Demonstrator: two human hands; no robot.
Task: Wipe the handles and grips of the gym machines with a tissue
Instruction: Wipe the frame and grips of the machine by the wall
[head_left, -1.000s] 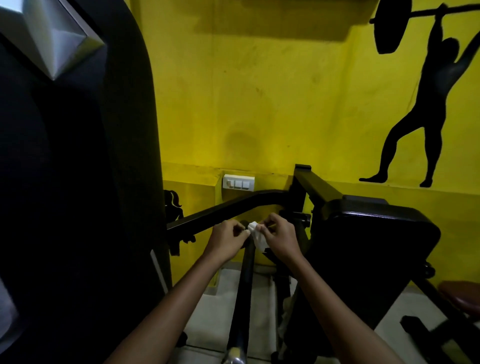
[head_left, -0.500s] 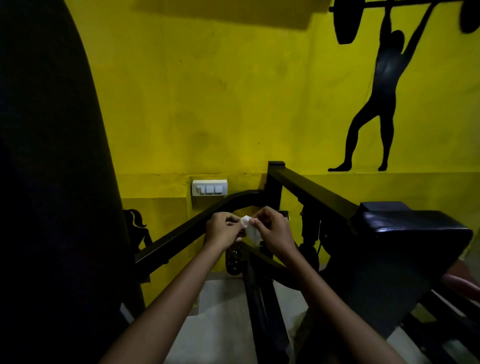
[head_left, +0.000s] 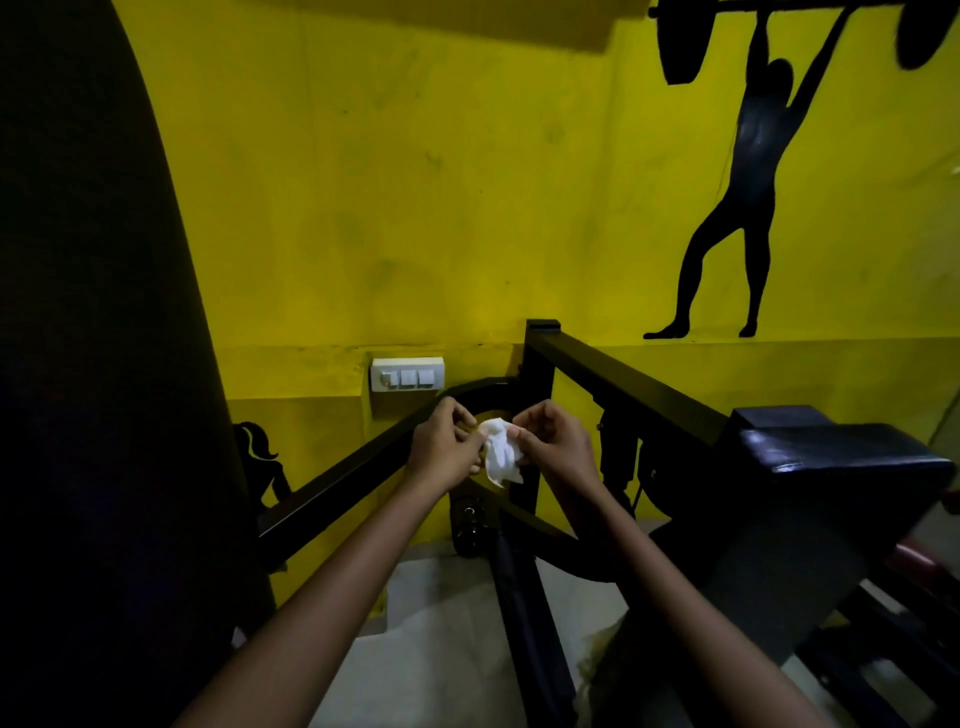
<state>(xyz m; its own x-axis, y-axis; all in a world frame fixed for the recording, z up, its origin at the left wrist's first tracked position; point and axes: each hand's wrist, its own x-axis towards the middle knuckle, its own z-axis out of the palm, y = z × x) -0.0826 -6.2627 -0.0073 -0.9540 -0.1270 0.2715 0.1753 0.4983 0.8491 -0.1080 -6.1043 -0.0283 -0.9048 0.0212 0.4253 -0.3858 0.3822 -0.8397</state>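
Note:
A crumpled white tissue (head_left: 501, 457) hangs between my two hands in front of the black machine frame (head_left: 623, 384). My left hand (head_left: 444, 449) pinches its left edge and my right hand (head_left: 553, 441) pinches its right side. Both hands are raised clear of the dark padded bar (head_left: 519, 613) that runs down toward me below them. A black knob (head_left: 470, 525) sits at the top end of that bar. The curved black arm (head_left: 363, 467) of the machine passes behind my left hand.
A black seat pad (head_left: 831, 452) stands at the right. A large dark padded shape (head_left: 104, 364) fills the left side. A white switch plate (head_left: 408, 374) is on the yellow wall, with a painted weightlifter (head_left: 748, 182) above right. Pale floor (head_left: 441, 623) shows below.
My hands have lifted off the padded bar with the tissue, and the tissue has spread out wider between my fingers. My view has swung left and up.

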